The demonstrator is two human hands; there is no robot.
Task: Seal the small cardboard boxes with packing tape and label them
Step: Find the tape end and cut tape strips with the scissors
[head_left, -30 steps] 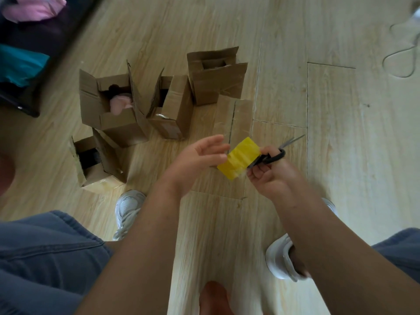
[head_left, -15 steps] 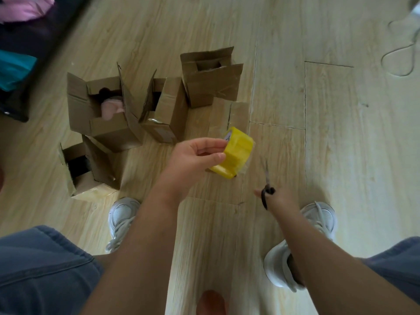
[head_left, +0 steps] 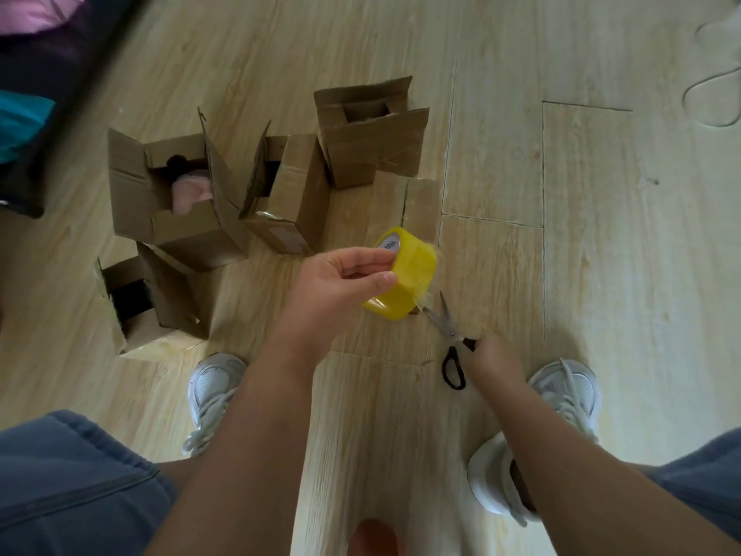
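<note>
My left hand (head_left: 341, 286) grips a yellow roll of packing tape (head_left: 405, 274) above the wooden floor, with a short loose end of clear tape hanging at its right side. Just right of and below the roll, black-handled scissors (head_left: 451, 343) lie low at the floor, blades pointing up-left toward the roll. My right hand (head_left: 495, 357) holds one handle; its fingers are hidden. Several small cardboard boxes stand beyond: an open one holding something pink (head_left: 176, 202), an open one (head_left: 288, 194), an open one (head_left: 369, 138), one on the left (head_left: 148, 302), and a closed one (head_left: 405, 202) behind the roll.
My white shoes (head_left: 212, 391) (head_left: 561, 395) rest on the floor on either side of my arms. A thin cable loop (head_left: 717, 94) lies at the top right. Dark furniture with pink and teal cloth (head_left: 24, 114) fills the top left corner.
My right hand left the tape roll and dropped down to the right with the scissors, down to the floor. My left hand kept the roll and turned it slightly.
</note>
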